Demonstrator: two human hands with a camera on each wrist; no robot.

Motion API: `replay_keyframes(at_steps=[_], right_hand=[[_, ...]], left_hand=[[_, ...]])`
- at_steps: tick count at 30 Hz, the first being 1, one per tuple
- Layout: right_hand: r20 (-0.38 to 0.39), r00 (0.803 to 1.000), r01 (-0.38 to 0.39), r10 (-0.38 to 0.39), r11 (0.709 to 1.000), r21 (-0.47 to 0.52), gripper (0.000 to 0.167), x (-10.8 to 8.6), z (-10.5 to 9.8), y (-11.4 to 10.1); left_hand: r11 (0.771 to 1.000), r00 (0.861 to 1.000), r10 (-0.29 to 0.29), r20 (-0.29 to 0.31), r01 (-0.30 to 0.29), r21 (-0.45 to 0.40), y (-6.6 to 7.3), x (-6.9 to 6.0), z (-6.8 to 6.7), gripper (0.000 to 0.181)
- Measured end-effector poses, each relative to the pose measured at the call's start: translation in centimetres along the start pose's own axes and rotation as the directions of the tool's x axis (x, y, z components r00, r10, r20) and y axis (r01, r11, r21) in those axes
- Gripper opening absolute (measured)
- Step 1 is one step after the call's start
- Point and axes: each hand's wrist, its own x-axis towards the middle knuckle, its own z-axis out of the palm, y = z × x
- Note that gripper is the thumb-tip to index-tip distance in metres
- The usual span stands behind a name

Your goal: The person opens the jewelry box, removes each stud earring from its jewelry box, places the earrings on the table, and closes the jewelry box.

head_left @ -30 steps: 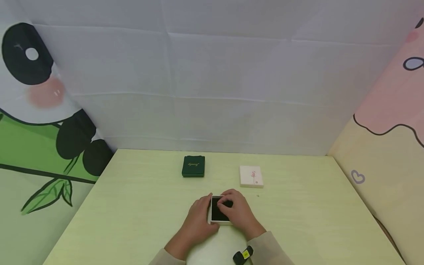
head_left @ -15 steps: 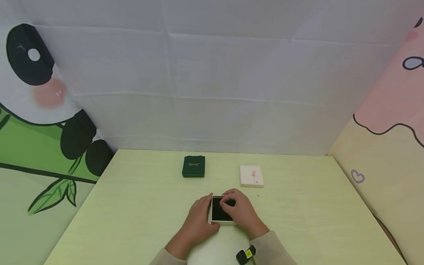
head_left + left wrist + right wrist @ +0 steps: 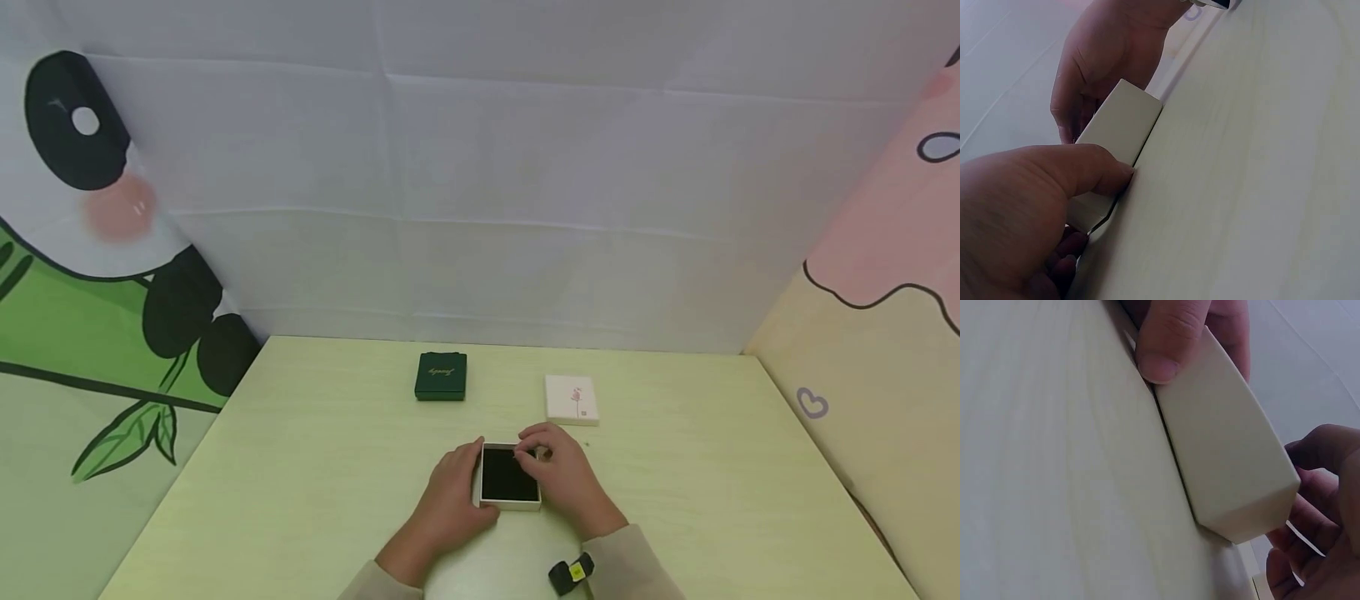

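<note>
On a big, pale yellow table (image 3: 322,475), two hands reach in from the near side, with one box between them. The left hand (image 3: 452,498) holds the cream box (image 3: 513,506) by its left side. Its thumb is pressed on the near wall, and its other fingers go up along the side to the far corner. The right hand (image 3: 567,479) is at the far right corner, with its thumb and fingers bent toward each other by the rim. I cannot tell if they pinch anything.

That box sits on the table and looks almost square from above. It has a thin white rim and plain, smooth walls with sharp corners. Its black inside (image 3: 508,477) looks flat and very dark.

Just behind the right hand lies a white box (image 3: 562,398). Farther left is a dark green box (image 3: 441,387). On the white one is a little pink flower (image 3: 577,395), and on the green one are tiny gold letters (image 3: 442,372).
</note>
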Motion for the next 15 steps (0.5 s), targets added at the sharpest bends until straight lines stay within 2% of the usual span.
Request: replay_keyframes(at_steps=[10,15], right_hand=[[-0.094,0.996,0.007,-0.010,0.999,-0.033,0.008,0.2,-1.9,0.7],[-0.139,0.990,-0.032,0.024,0.998,-0.054,0.005,0.3,-3.4,1.2]], left_hand=[[1.000,1.000,-0.002,-0.017,0.002,-0.018,0.2,-0.1,0.0,0.096],[1.000,1.000,0.001,-0.023,-0.002,-0.023,0.4,-0.2,-0.2,0.094]])
